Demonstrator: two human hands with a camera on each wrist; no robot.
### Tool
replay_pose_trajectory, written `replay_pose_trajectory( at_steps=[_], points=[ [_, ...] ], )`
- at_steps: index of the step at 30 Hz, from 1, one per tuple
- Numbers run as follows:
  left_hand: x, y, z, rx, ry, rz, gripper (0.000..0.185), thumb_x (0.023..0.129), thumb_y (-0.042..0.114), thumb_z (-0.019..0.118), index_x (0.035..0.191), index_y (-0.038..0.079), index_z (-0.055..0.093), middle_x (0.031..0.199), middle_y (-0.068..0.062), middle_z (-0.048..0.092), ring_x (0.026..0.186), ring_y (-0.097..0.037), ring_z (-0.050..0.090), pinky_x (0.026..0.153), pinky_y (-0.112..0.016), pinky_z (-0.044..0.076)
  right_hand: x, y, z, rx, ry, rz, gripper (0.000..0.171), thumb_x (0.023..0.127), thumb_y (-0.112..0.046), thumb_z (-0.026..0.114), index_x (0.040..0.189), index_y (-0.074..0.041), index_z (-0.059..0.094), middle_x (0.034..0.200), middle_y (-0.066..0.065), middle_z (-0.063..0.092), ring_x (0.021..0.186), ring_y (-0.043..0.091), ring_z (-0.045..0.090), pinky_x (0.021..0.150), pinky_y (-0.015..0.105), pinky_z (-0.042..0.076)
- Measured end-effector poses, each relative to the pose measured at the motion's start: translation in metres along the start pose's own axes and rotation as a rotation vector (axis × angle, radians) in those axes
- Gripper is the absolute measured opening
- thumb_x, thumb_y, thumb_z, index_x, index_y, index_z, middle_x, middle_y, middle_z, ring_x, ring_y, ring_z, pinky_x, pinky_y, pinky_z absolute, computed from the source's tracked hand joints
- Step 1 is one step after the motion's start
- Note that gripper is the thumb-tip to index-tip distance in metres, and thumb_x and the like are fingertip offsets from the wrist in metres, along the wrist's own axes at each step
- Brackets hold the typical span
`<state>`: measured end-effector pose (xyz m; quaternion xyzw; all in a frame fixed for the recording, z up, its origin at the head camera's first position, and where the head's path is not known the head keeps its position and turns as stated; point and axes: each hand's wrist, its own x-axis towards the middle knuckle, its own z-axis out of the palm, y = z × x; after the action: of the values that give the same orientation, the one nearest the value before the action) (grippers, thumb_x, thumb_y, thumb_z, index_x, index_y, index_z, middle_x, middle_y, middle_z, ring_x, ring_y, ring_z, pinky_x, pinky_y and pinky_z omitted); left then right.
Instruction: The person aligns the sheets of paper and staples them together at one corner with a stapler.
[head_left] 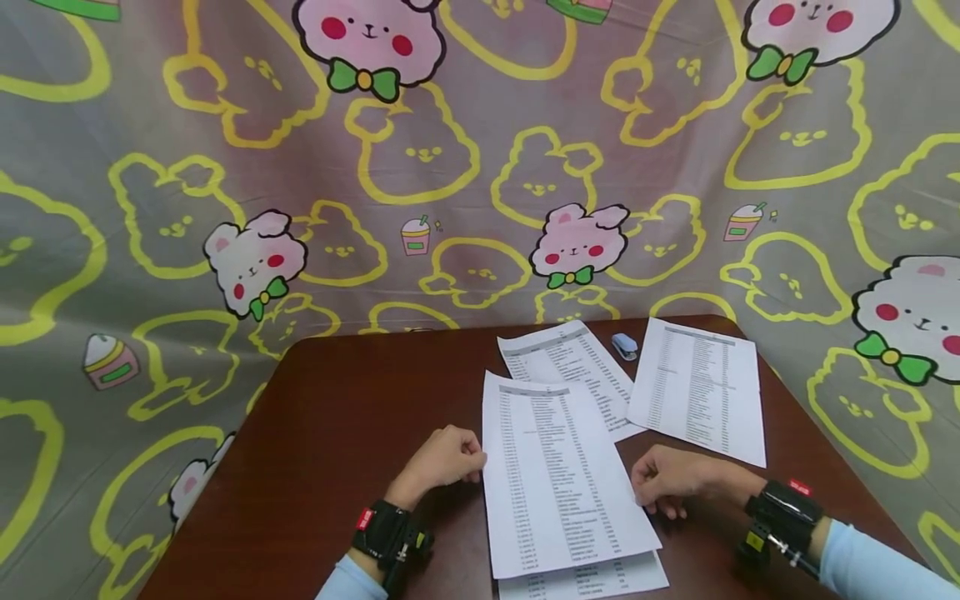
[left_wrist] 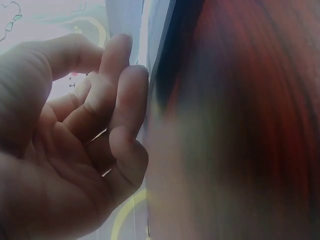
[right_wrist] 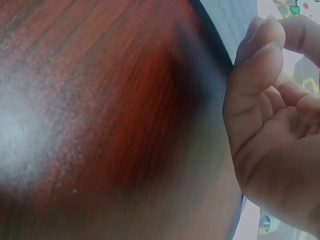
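Brown table runs w/ bare wood on its left half and along the near right corner; far edge meets the patterned cloth backdrop, rounded far corners visible; most open room is left of the hands, little between the sheets on the right.

Around: a second printed sheet lies far of the near stack, partly under it; a third sheet lies to the right, overlapping the second one's right edge; a small pale-blue stapler sits at the far side in the gap between those two, apart from both hands; black wrist units on both forearms.

Near stack of printed sheets lies flat at table centre-near, slightly turned, white w/ columns of small text; a lower sheet peeks out at its near edge.

Left hand rests at the stack's left edge, fingers curled, fingertips touching the paper edge; can't tell if it pinches; right hand sits at the stack's right edge, fingers bent, tips against the paper edge; grip likewise unclear.
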<state>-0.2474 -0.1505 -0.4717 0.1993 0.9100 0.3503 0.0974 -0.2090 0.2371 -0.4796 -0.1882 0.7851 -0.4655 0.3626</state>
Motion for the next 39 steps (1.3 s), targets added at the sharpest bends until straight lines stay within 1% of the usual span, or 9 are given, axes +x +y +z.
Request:
replay_pose_trajectory(
  at_steps=[5, 10, 15, 17, 22, 25, 29, 35, 39],
  points=[
    [-0.001, 0.001, 0.003, 0.006, -0.012, -0.008, 0.015, 0.087, 0.017, 0.064, 0.073, 0.013, 0.067, 0.061, 0.002, 0.066, 0.056, -0.013, 0.06, 0.052, -0.029, 0.045, -0.002, 0.002, 0.001, -0.007, -0.033, -0.009, 0.014, 0.088, -0.015, 0.067, 0.084, -0.002, 0.066, 0.068, -0.001, 0.064, 0.045, 0.004, 0.053, 0.042, 0.017, 0.041],
    [-0.001, -0.001, 0.006, 0.017, -0.008, -0.001, 0.015, 0.086, 0.017, 0.064, 0.072, 0.014, 0.066, 0.059, 0.003, 0.066, 0.054, -0.011, 0.059, 0.051, -0.028, 0.045, -0.003, 0.001, 0.003, -0.007, -0.037, -0.004, 0.016, 0.088, -0.015, 0.067, 0.083, 0.0, 0.065, 0.067, -0.002, 0.064, 0.045, 0.004, 0.052, 0.042, 0.017, 0.041],
    [-0.002, -0.001, 0.008, 0.02, -0.032, -0.011, 0.016, 0.086, 0.017, 0.064, 0.071, 0.014, 0.067, 0.059, 0.003, 0.065, 0.054, -0.011, 0.058, 0.051, -0.028, 0.046, -0.003, 0.003, 0.003, -0.01, -0.04, 0.006, 0.015, 0.087, -0.014, 0.067, 0.084, 0.0, 0.066, 0.067, -0.001, 0.064, 0.045, 0.004, 0.052, 0.042, 0.017, 0.041],
    [-0.002, -0.001, 0.008, 0.021, -0.039, -0.017, 0.017, 0.087, 0.018, 0.065, 0.071, 0.014, 0.067, 0.059, 0.002, 0.065, 0.054, -0.011, 0.057, 0.052, -0.028, 0.046, -0.003, 0.003, 0.003, -0.006, -0.041, 0.006, 0.016, 0.087, -0.014, 0.068, 0.085, 0.002, 0.066, 0.068, 0.0, 0.064, 0.045, 0.004, 0.052, 0.042, 0.017, 0.041],
    [-0.004, 0.001, 0.008, 0.03, -0.046, -0.024, 0.018, 0.087, 0.018, 0.066, 0.069, 0.014, 0.066, 0.059, 0.002, 0.065, 0.054, -0.012, 0.057, 0.051, -0.028, 0.046, -0.003, 0.002, 0.005, -0.004, -0.041, -0.002, 0.023, 0.087, -0.012, 0.067, 0.086, 0.01, 0.063, 0.068, 0.002, 0.063, 0.045, 0.005, 0.052, 0.042, 0.017, 0.041],
    [-0.004, 0.002, 0.008, 0.034, -0.048, -0.023, 0.018, 0.087, 0.018, 0.065, 0.069, 0.015, 0.066, 0.059, 0.002, 0.064, 0.053, -0.011, 0.056, 0.051, -0.028, 0.045, -0.003, 0.002, 0.005, -0.007, -0.041, -0.001, 0.025, 0.086, -0.012, 0.067, 0.087, 0.012, 0.062, 0.068, 0.002, 0.063, 0.045, 0.005, 0.052, 0.042, 0.017, 0.041],
    [-0.006, 0.003, 0.009, 0.041, -0.046, -0.032, 0.018, 0.086, 0.017, 0.065, 0.068, 0.015, 0.066, 0.058, 0.003, 0.064, 0.053, -0.011, 0.055, 0.05, -0.027, 0.044, -0.004, 0.001, 0.006, -0.005, -0.044, 0.001, 0.024, 0.086, -0.012, 0.067, 0.087, 0.012, 0.062, 0.068, 0.002, 0.063, 0.045, 0.005, 0.052, 0.042, 0.017, 0.041],
    [-0.009, 0.003, 0.012, 0.055, -0.048, -0.068, 0.018, 0.086, 0.018, 0.065, 0.069, 0.015, 0.066, 0.058, 0.003, 0.064, 0.054, -0.012, 0.055, 0.051, -0.027, 0.042, -0.004, 0.0, 0.006, 0.005, -0.056, 0.006, 0.025, 0.086, -0.011, 0.067, 0.087, 0.013, 0.062, 0.068, 0.002, 0.063, 0.044, 0.004, 0.052, 0.042, 0.017, 0.041],
    [-0.011, 0.004, 0.014, 0.061, -0.05, -0.069, 0.019, 0.086, 0.018, 0.065, 0.068, 0.015, 0.066, 0.058, 0.003, 0.064, 0.052, -0.011, 0.054, 0.05, -0.026, 0.041, -0.004, 0.001, 0.005, 0.003, -0.065, 0.022, 0.019, 0.086, -0.012, 0.067, 0.084, 0.007, 0.064, 0.066, 0.001, 0.064, 0.041, 0.003, 0.048, 0.04, 0.016, 0.039]
  ],
)
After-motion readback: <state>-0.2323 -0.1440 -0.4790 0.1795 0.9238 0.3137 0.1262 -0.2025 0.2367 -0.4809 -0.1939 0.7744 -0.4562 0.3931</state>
